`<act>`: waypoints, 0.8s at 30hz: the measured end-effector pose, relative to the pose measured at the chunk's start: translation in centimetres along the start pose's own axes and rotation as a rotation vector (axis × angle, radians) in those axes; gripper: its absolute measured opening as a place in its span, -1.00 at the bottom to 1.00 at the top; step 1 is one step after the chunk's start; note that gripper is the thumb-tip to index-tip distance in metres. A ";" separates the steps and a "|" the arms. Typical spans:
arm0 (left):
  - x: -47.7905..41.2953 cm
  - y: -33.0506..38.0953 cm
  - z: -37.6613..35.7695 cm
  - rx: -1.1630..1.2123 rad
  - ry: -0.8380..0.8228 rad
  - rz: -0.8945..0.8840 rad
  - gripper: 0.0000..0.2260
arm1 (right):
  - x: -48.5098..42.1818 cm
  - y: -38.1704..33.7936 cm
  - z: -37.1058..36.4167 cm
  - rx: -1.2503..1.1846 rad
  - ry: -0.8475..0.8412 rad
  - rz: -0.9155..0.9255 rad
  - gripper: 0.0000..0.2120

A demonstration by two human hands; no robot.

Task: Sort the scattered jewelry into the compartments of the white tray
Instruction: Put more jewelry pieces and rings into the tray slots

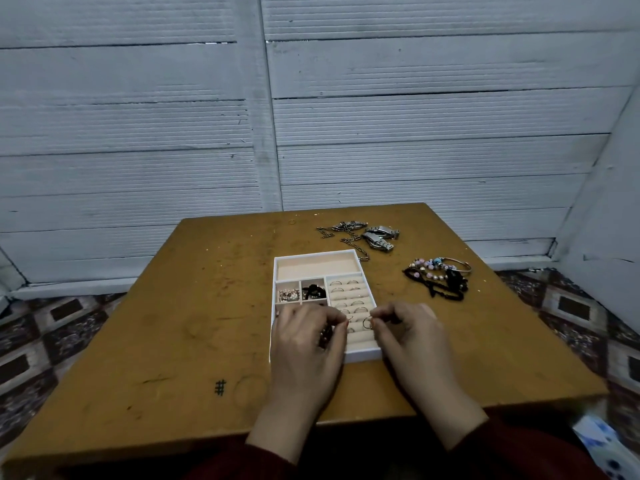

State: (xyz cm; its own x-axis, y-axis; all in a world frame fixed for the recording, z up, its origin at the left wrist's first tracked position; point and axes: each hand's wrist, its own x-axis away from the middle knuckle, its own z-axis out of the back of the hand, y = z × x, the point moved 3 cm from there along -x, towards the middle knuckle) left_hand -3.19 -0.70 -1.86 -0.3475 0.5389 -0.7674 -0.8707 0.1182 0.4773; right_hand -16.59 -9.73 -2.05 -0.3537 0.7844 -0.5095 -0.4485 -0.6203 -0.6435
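The white tray [318,252] lies in the middle of the brown table. Its right column of ring slots [346,296] holds several rings. Two small upper-left compartments hold sparkly pieces [289,295] and a dark piece [313,291]; the long top compartment is bare. My right hand [412,344] pinches a thin ring [367,322] over the lower ring slots. My left hand [308,344] hovers over the tray's lower left, fingertips pinched on a small ring [349,319], and hides the compartments beneath.
Silver chains and watch bands [367,233] lie behind the tray to the right. Beaded bracelets, a bangle and black bead strings [438,277] lie right of it. One loose ring [292,222] rests near the table's far edge. A grey panelled wall stands behind.
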 end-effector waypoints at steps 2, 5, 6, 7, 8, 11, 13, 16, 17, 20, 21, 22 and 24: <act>0.1 0.0 0.0 -0.010 -0.003 -0.016 -0.96 | 0.0 -0.1 -0.1 0.052 0.000 0.026 -0.90; 0.3 -0.2 0.0 -0.020 -0.010 -0.006 -0.95 | 0.1 -0.3 -0.2 0.129 0.001 0.080 -0.87; 0.3 -0.3 0.0 -0.023 -0.013 -0.002 -0.95 | 0.1 -0.3 -0.3 0.148 -0.001 0.090 -0.86; 0.3 -0.3 0.0 -0.026 -0.014 0.002 -0.94 | 0.1 -0.3 -0.3 0.162 -0.005 0.092 -0.87; 0.3 -0.4 0.0 -0.028 -0.014 0.004 -0.94 | 0.1 -0.2 -0.3 0.170 -0.010 0.093 -0.87; 0.3 -0.5 0.0 -0.030 -0.012 0.020 -0.94 | 0.1 0.0 -0.4 0.182 -0.018 0.094 -0.88; 0.3 -0.5 0.0 -0.031 -0.006 0.025 -0.94 | 0.1 0.0 -0.5 0.198 -0.024 0.103 -0.88; 0.2 -0.5 0.1 -0.026 -0.004 0.031 -0.93 | 0.2 -0.1 -0.7 0.222 -0.028 0.122 -0.88; 0.2 -0.5 0.1 -0.027 -0.002 0.030 -0.93 | 0.2 -0.1 -0.7 0.227 -0.030 0.126 -0.87; 0.2 -0.5 0.1 -0.027 -0.001 0.034 -0.94 | 0.2 -0.1 -0.8 0.231 -0.049 0.120 -0.86; 0.2 -0.5 0.1 -0.028 -0.001 0.036 -0.94 | 0.2 -0.1 -0.8 0.230 -0.053 0.117 -0.86; 0.2 -0.5 0.0 -0.028 0.000 0.036 -0.94 | 0.2 0.0 -0.8 0.230 -0.055 0.118 -0.86; 0.2 -0.6 0.0 -0.029 0.004 0.037 -0.94 | 0.2 0.0 -0.8 0.235 -0.054 0.122 -0.86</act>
State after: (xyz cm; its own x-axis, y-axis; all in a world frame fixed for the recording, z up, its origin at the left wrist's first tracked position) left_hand -2.77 -0.65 -2.28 -0.3808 0.5391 -0.7512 -0.8669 0.0743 0.4928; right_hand -15.98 -9.55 -2.62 -0.4574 0.7068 -0.5396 -0.5758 -0.6978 -0.4260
